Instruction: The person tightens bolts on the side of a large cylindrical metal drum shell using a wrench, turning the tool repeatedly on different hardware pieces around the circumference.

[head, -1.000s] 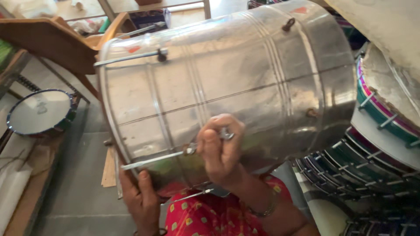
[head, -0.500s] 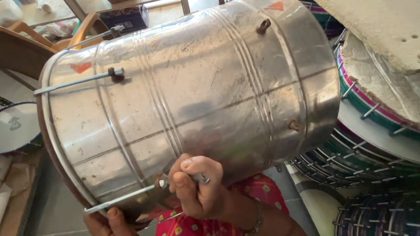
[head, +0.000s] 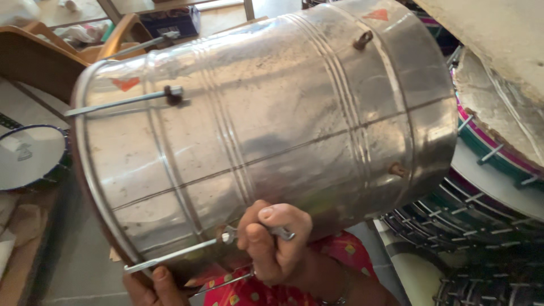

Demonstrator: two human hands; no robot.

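1. The drum shell (head: 266, 130) is a shiny steel cylinder lying on its side across the person's lap, filling most of the view.
2. Its surface is scuffed and reflective, with groups of raised ribs running around the body and a faint seam along its length.
3. Small rusty lugs (head: 362, 39) stick out near the right end; an orange triangle sticker sits at each end.
4. Long threaded rods (head: 122, 102) run along the shell toward the left rim, one high, one low.
5. The right hand (head: 275, 243) is clenched around a small metal wrench (head: 280, 231) fitted at the lower rod (head: 175, 255), pressed against the shell's underside.
6. The left hand (head: 153, 286) is under the left rim; only its fingers (head: 160, 276) show, curled up against the shell.
7. A stack of coloured drums (head: 493, 187) lies just right of the shell; a round drumhead (head: 28, 156) is on the floor to the left.
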